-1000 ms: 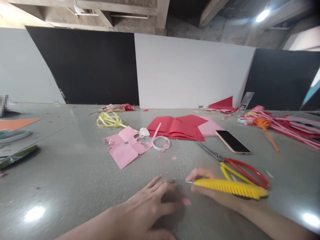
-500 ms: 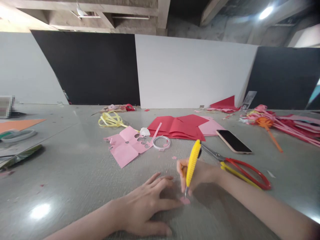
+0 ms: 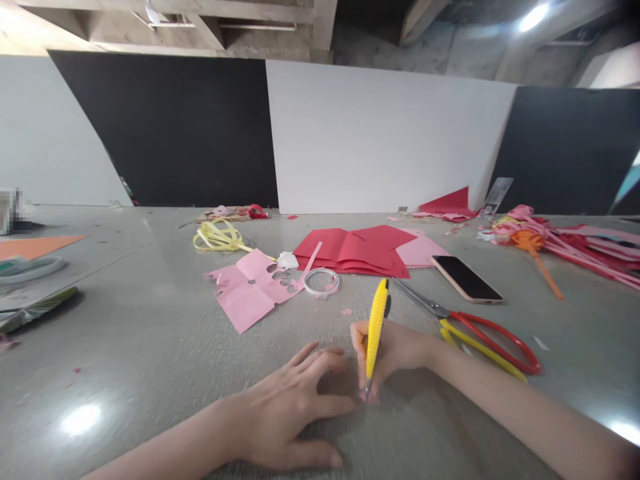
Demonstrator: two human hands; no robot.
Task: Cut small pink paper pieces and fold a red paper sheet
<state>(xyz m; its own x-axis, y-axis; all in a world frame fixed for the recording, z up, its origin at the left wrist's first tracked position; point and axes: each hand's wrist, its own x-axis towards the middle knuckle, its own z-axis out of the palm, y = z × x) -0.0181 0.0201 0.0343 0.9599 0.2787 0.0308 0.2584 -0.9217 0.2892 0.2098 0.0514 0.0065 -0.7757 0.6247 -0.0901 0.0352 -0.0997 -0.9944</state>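
Observation:
My right hand (image 3: 393, 350) grips a yellow utility knife (image 3: 376, 323), held nearly upright with its tip down. Under the tip lies a small pink paper piece (image 3: 370, 398), partly covered by the fingers. My left hand (image 3: 300, 403) rests on the grey table with its fingers spread, the index fingertip at the left edge of that piece. Scissors (image 3: 470, 327) with one red and one yellow handle lie just behind my right forearm. Beyond the hands is a roll of white tape (image 3: 321, 283), and a pink sheet with cut-out holes (image 3: 250, 293) is to its left.
Red paper sheets (image 3: 350, 252) lie stacked mid-table, over pink paper (image 3: 424, 250). A phone (image 3: 466, 279) sits to the right of them. Yellow paper strips (image 3: 219, 236) curl at the left. Pink strips and an orange paper flower (image 3: 529, 241) pile up far right. Panels stand behind.
The utility knife has tilted more upright and its tip has shifted slightly left on the small pink piece. My left hand keeps its place, and the camera view has moved a little.

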